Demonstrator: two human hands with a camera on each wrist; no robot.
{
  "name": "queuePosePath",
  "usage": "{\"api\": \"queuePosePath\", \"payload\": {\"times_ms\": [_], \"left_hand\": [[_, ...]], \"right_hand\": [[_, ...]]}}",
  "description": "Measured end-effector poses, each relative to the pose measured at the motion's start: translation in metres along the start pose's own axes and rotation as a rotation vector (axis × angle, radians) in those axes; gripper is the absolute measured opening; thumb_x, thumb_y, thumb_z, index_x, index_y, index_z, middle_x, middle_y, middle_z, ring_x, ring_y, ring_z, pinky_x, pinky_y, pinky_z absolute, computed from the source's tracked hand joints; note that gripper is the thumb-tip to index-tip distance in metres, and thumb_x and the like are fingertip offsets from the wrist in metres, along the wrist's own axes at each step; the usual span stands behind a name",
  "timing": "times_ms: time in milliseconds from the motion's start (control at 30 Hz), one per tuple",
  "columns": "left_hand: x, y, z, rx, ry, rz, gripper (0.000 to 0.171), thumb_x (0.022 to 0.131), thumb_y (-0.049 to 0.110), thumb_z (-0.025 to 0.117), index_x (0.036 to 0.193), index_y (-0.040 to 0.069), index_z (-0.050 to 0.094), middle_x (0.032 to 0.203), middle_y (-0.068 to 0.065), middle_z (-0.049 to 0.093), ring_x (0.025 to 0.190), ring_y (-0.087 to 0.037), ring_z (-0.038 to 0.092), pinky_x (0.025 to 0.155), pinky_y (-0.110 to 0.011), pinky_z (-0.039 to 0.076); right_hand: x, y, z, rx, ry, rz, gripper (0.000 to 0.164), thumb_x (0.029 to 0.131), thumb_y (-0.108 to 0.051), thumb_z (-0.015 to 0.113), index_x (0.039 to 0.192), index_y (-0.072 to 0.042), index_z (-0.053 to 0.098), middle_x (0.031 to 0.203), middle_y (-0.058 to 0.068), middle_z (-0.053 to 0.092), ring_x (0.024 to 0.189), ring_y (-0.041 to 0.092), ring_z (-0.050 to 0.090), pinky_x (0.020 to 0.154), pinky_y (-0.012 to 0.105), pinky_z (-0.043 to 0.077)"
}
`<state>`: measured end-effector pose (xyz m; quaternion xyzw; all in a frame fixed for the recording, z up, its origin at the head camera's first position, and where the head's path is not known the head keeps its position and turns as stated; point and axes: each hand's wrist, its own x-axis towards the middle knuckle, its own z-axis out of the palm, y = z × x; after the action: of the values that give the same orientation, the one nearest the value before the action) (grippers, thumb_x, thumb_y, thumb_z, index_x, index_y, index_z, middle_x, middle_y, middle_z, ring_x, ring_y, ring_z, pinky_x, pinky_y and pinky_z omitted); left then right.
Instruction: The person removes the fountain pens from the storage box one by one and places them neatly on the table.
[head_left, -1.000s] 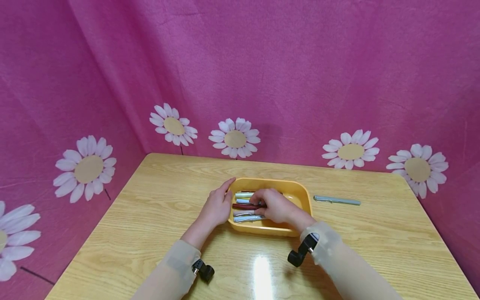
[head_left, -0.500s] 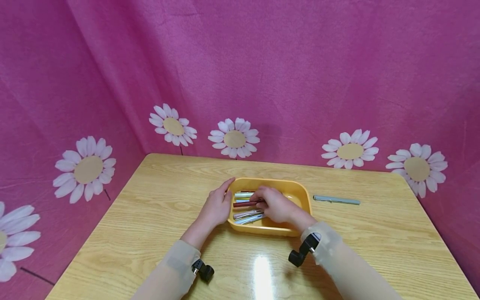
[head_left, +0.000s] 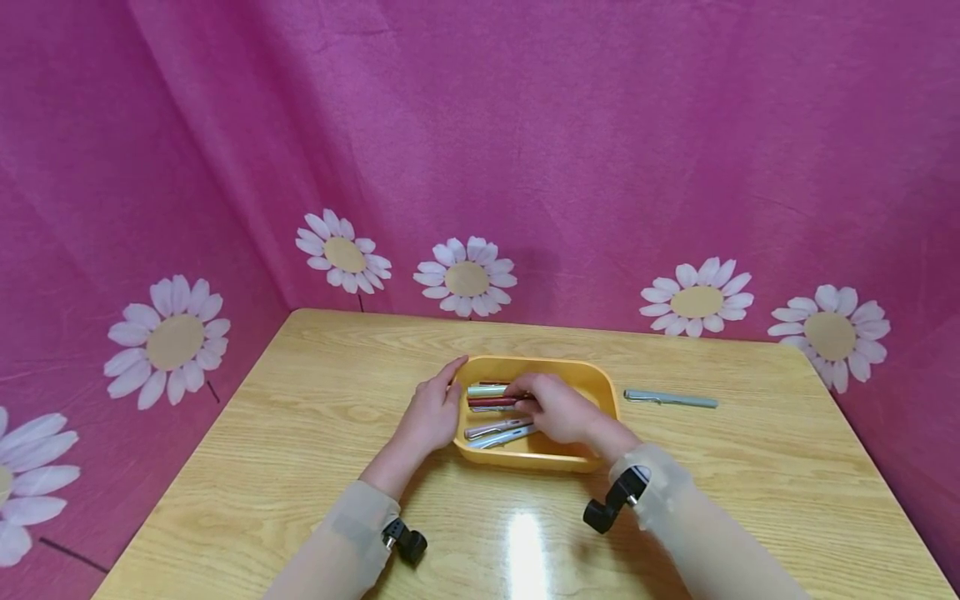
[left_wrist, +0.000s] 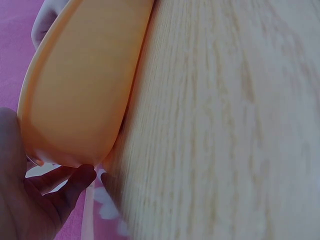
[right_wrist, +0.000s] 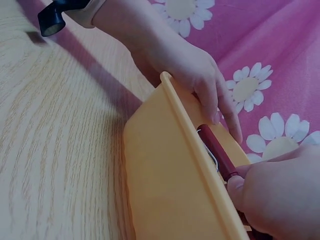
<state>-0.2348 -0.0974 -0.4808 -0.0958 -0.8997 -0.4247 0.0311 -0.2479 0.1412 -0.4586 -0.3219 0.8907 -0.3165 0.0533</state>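
Note:
A yellow-orange plastic bin holds several clip pens lying crosswise at its left end. My left hand holds the bin's left end, its thumb at the rim and fingers along the outside wall. Reaching into the bin, my right hand pinches a dark red pen between thumb and fingers. That pen lies over other pens at the back, beside a pale green one. Toward the front wall are a pinkish silver pen and a pale blue pen. My right hand hides the pens' right ends.
A grey-blue pen lies on the wooden table to the right of the bin. A pink curtain with white daisies hangs behind the table and along its left side.
My right hand has lifted the dark red pen from the row and shifted it toward the back of the bin. The front pens have turned slightly aslant. My left hand stays put.

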Motion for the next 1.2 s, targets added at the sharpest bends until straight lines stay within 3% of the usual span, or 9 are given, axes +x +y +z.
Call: {"api": "queuePosePath", "payload": {"times_ms": [633,833,1200], "left_hand": [[-0.001,0.001,0.000,-0.004,0.010,0.018,0.048,0.112,0.013,0.044,0.159,0.014,0.049,0.140,-0.022,0.064,0.123,-0.033,0.063,0.108,-0.052,0.048],[-0.001,0.002,0.000,-0.006,0.007,0.021,0.048,0.112,0.013,0.044,0.160,0.014,0.049,0.140,-0.022,0.064,0.122,-0.032,0.064,0.107,-0.052,0.049],[0.000,0.000,0.001,-0.017,0.008,0.016,0.049,0.111,0.012,0.044,0.159,0.012,0.049,0.142,-0.021,0.063,0.127,-0.031,0.061,0.110,-0.051,0.046]], "right_hand": [[-0.027,0.003,-0.028,0.028,0.067,-0.075,0.023,0.100,0.009,0.061,0.116,-0.002,0.074,0.106,0.007,0.073,0.095,0.018,0.063,0.086,0.041,0.055],[-0.037,0.007,-0.040,0.039,0.096,-0.072,0.023,0.101,0.010,0.061,0.114,-0.003,0.075,0.104,0.010,0.073,0.086,0.017,0.060,0.076,0.035,0.054],[-0.054,0.012,-0.060,0.038,0.157,-0.062,0.021,0.101,0.008,0.064,0.116,-0.003,0.075,0.099,-0.001,0.070,0.083,0.016,0.059,0.073,0.033,0.052]]}}
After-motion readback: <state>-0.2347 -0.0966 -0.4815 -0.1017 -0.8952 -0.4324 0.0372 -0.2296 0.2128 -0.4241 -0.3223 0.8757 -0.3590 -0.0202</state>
